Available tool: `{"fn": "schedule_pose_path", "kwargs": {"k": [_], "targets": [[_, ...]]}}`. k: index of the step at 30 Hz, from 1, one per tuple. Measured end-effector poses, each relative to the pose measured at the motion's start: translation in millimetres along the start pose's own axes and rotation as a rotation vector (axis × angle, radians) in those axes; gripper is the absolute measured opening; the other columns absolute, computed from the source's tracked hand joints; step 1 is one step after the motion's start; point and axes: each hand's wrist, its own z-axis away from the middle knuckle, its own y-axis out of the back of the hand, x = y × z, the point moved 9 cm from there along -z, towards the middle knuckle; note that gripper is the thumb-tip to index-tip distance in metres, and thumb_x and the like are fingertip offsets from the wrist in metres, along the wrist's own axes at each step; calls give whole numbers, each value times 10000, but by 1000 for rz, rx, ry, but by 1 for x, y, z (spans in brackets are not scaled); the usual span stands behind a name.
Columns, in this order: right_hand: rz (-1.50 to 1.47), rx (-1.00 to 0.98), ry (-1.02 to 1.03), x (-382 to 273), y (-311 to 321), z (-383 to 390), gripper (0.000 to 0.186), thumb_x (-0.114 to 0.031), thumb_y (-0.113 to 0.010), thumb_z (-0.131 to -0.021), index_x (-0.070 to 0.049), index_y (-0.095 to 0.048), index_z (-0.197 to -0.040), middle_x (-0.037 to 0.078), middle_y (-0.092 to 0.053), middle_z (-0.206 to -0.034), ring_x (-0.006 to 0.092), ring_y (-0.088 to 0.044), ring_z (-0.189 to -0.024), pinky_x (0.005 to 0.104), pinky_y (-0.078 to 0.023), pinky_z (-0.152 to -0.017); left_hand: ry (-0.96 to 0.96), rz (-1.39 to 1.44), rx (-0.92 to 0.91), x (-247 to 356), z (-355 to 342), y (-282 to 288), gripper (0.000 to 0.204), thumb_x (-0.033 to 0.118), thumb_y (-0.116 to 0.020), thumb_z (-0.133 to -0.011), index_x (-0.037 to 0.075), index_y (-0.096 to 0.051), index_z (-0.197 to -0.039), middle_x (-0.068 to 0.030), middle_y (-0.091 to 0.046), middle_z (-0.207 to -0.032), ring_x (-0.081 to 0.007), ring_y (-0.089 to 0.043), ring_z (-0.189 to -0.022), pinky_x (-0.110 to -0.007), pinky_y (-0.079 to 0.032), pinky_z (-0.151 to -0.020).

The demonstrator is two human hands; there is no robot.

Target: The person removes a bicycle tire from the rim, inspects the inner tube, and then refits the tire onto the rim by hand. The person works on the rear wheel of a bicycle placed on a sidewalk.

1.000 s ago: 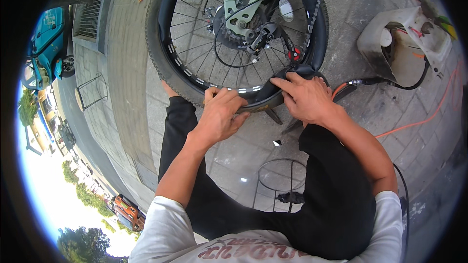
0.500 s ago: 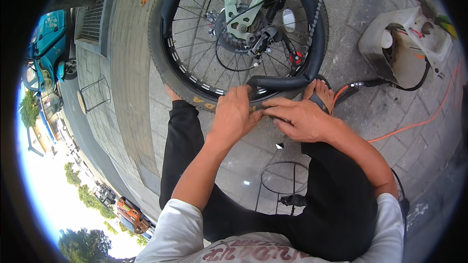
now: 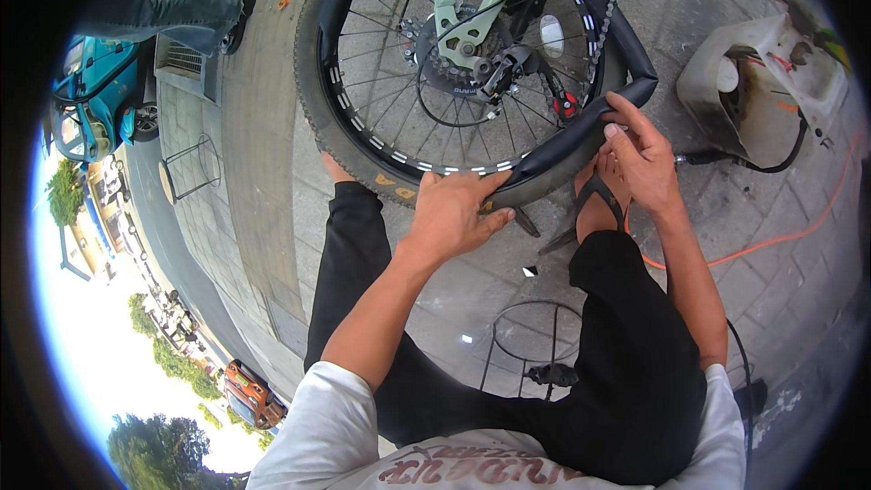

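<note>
A black inner tube (image 3: 567, 141) lies partly along the rim of a bicycle's rear wheel, with a bulging, bent length standing out at the right. The knobbly tyre (image 3: 386, 183) surrounds the spoked rim. My left hand (image 3: 454, 210) grips the tyre's near side, index finger stretched along the tube and thumb on the outer wall. At the lower right, my right hand (image 3: 642, 159) has its index finger and thumb closed on the tube; its other fingers are curled. The pale green frame (image 3: 463, 36), rear derailleur (image 3: 513, 73) and chain (image 3: 610, 23) sit over the wheel.
A cut-open whitish container (image 3: 726, 100) with tools stands at the right, near an orange hose (image 3: 762, 249). My sandalled foot (image 3: 601, 204) is beside the tyre. A wire stand (image 3: 535, 345) lies between my legs. Another person's leg (image 3: 181, 23) is at the upper left.
My right hand has moved right and up along the tube, away from my left hand. The near tube section now lies closer to the rim. A passer-by's leg has appeared at upper left.
</note>
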Motion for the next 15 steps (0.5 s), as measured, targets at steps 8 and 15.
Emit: {"fn": "schedule_pose_path", "kwargs": {"k": [8,15], "targets": [[869,-210,266,-7,-27,17,644,-140,-665,-992,-162,-408,-1582,188,-670,-1378,453,-713,-1038,550,-581,-867,-19,-60,54,-8,7,2,576,364,-806,-892,116,-661,-1392,-77,-733,-1071,-264,-689,-1048,-419,-376,-923],[718,-319,298,-12,-33,12,585,-80,-629,-983,-186,-461,-1533,155,-664,-1367,444,-701,-1071,533,-582,-884,-144,-70,-209,-16,-1,-1,509,300,-805,-896,128,-691,-1361,-51,-663,-912,-250,-661,-936,-423,-372,-904]]}}
